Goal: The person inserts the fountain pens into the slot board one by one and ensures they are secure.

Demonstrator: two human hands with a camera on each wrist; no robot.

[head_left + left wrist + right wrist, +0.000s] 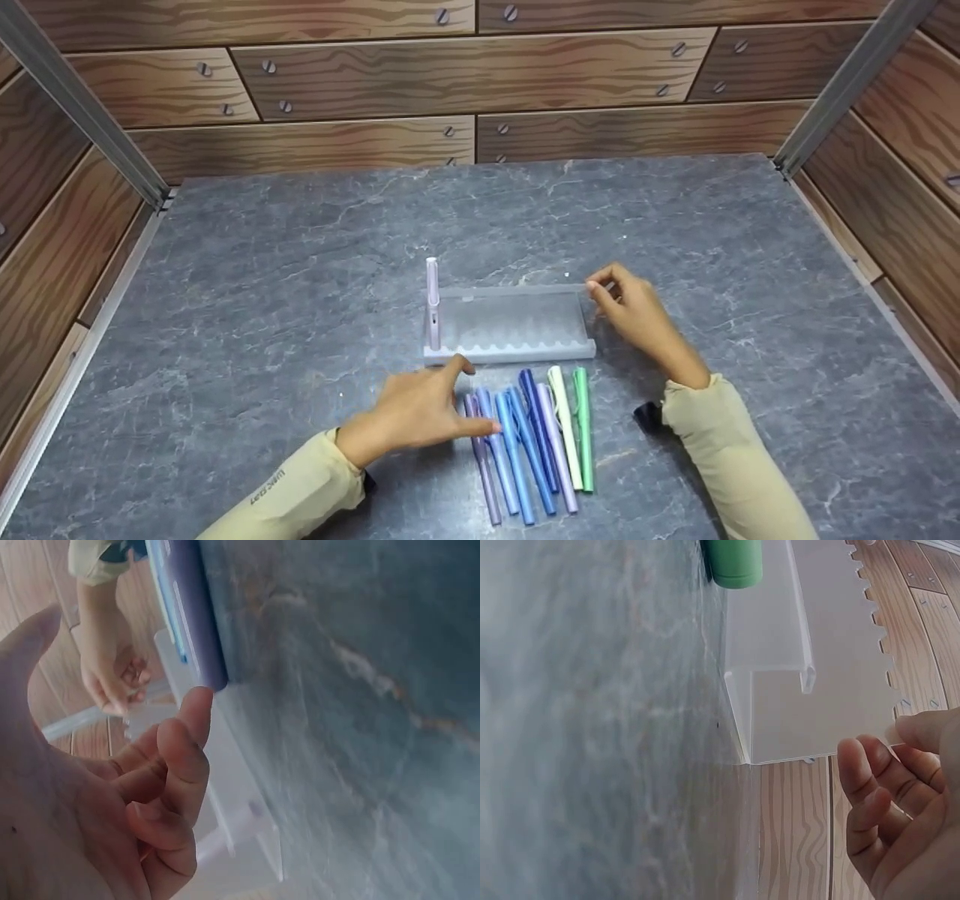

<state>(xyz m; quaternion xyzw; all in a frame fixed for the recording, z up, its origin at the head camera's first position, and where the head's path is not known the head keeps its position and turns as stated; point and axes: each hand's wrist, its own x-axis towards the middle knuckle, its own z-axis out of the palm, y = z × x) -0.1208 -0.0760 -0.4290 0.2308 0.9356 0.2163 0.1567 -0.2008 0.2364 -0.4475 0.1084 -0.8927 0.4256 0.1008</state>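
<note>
Pinching the rack (517, 319) at its far right corner with the right hand (634, 311), holding thumb and index together on the thin clear edge. Seeing the rest of the rack stretching left from this pinch, with the ledge (517, 351) running along the near side. Seeing one lilac pen (433, 300) resting in the rack at the end farthest from the pinch, reaching past the back panel's top edge.

Holding the left hand (420, 405) just in front of the rack's left part, with thumb and index wide apart. Framing in that gap, from the head camera, the upper ends of a purple pen (484, 465) and a light-blue pen (501, 461). Being unable to tell contact from a slight gap between a left fingertip and the purple pen's end.

Counting six more pens side by side to the right of the left thumb: two blue pens (514, 457), a dark-blue pen (534, 409), a second lilac pen (559, 450), a white pen (568, 435) and a green pen (585, 435). Spotting the green pen nearest the right hand, yet apart from it. Viewing the grey table (262, 285) beneath both hands, and beige sleeves (742, 450) behind them.
</note>
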